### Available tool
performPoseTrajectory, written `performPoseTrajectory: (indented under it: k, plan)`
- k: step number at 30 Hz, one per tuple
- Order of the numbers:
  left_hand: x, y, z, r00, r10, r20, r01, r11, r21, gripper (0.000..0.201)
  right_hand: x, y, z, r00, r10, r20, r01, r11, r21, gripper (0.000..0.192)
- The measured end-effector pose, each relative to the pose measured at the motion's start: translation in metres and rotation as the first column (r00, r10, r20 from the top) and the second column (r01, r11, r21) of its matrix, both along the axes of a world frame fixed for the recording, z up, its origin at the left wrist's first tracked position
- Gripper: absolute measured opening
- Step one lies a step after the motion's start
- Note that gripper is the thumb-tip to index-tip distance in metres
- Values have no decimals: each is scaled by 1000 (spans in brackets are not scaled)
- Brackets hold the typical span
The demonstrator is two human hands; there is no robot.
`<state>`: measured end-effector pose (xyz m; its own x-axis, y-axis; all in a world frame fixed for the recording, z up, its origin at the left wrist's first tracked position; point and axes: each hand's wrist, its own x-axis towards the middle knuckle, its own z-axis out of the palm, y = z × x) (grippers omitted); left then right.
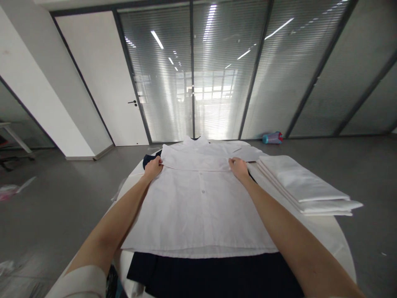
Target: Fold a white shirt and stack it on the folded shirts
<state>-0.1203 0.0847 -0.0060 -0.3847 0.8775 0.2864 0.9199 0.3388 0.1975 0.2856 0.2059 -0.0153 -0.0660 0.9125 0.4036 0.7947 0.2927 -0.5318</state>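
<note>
Shirt [198, 207] lies on a garment [214, 275] on the table [336, 236], folded stack [305, 186] right

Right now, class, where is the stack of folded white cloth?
In the head view, the stack of folded white cloth lies on the table's right side, just right of the white shirt and the right hand.

The white shirt [198, 207] covers most of the bench [338, 240], lying over a dark garment [214, 275]. A stack of folded white cloths [307, 186] blocks the right side; a bare strip of bench shows beyond it.
</note>
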Motion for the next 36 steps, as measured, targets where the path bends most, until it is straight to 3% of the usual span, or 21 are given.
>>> performPoseTrajectory:
  k: [4, 11, 36]
  plan:
    - [1, 0, 0, 1000, -12, -6, 12, 1000, -7, 16, -9, -10, -1, 976, 95, 198, -91, 995, -32, 21]
    - [2, 0, 0, 1000, -10, -14, 10, 1000, -25, 17, -9, -13, 2, 932, 103, 348, -88, 994, -58, 28]
    - [4, 0, 1, 1000, -3, -24, 2, 999, -52, 19, -11, -19, 8, 913, 100, 396, -81, 995, -64, 27]
